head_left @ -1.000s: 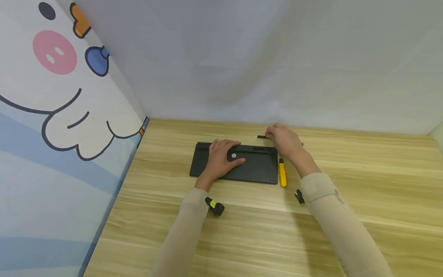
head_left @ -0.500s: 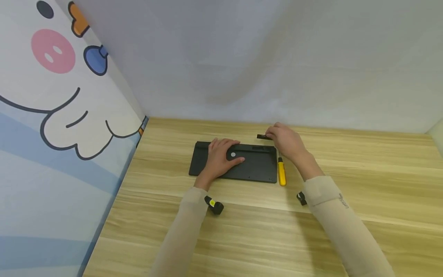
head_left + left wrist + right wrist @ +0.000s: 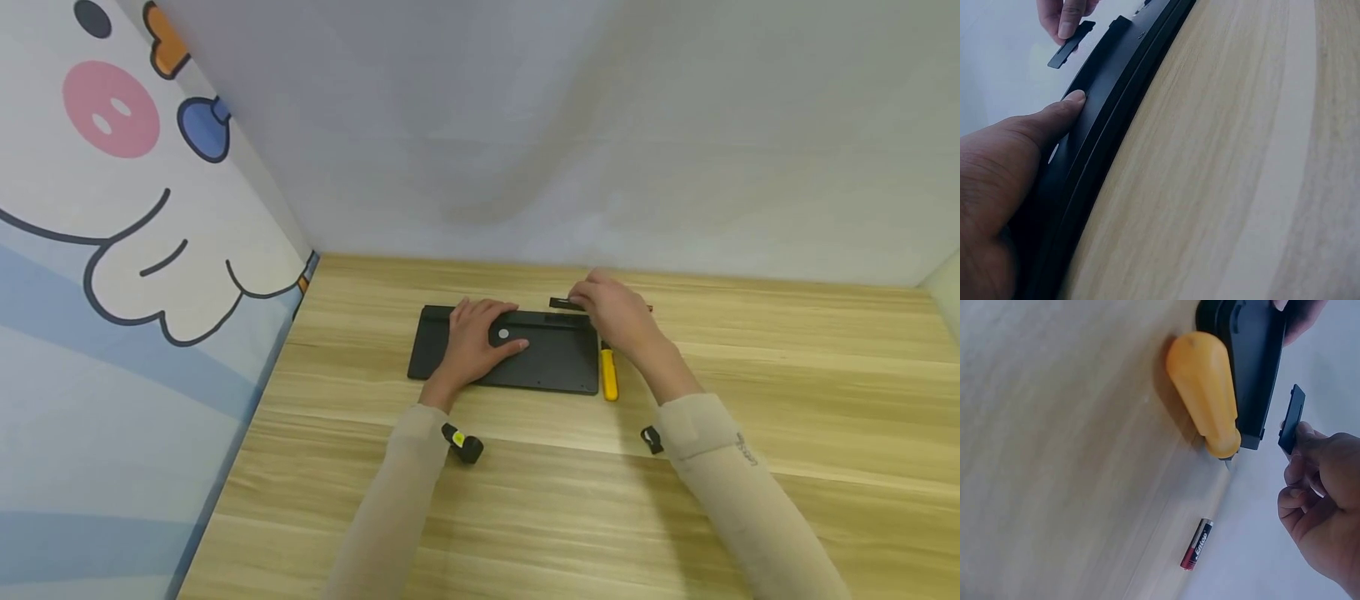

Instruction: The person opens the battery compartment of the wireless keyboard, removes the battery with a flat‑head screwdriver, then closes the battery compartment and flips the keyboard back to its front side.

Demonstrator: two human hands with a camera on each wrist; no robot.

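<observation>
A dark keyboard (image 3: 555, 358) lies underside up on the wooden table, a battery slot (image 3: 566, 320) near its far right edge. My left hand (image 3: 472, 342) rests on its left half, fingers spread and thumb (image 3: 1069, 103) flat on the surface. Between thumb and fingers, my right hand (image 3: 618, 317) pinches a thin black battery cover (image 3: 1292, 419), held just beyond the keyboard's far edge and apart from it. Along the keyboard's right end lies a yellow-handled screwdriver (image 3: 1204, 387), its tip hidden by my right hand in the head view.
An AA-type battery (image 3: 1197, 544) with a red end lies on the table past the screwdriver. A pale wall (image 3: 600, 183) rises behind the table (image 3: 787, 367), and a cartoon-printed panel (image 3: 202, 283) borders the left. Black wrist cameras (image 3: 467, 447) sit at both wrists.
My right hand has brought the battery cover slightly left and nearer, toward the keyboard's far edge. The left hand keeps its place on the keyboard.
</observation>
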